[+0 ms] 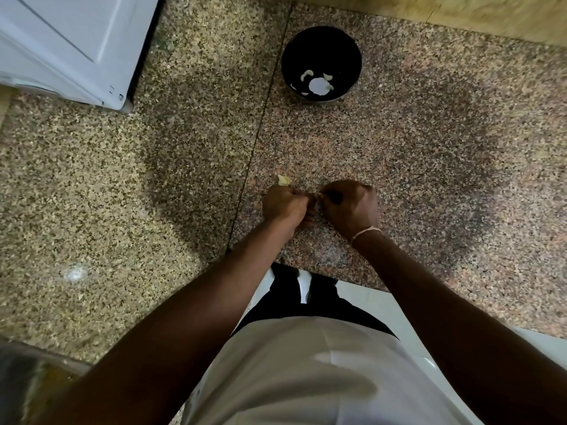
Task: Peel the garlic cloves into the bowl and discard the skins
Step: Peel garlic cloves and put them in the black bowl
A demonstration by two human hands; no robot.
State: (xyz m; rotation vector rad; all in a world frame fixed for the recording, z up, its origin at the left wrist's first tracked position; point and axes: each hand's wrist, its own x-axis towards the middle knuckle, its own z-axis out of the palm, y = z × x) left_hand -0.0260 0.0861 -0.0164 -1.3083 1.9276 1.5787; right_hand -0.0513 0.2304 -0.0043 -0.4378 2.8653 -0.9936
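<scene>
Peeled cloves [319, 82] already lie in the black bowl [321, 41] toward the bench's far edge. Near its front edge, left hand [283, 207] and right hand [351, 207] pinch another clove [317, 198], half-hidden; skin scrap [284, 180] awaits discarding.

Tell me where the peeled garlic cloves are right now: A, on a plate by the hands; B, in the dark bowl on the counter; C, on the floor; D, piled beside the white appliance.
B: pale cloves lie inside the dark bowl, which stands on the counter beyond both hands.
</scene>
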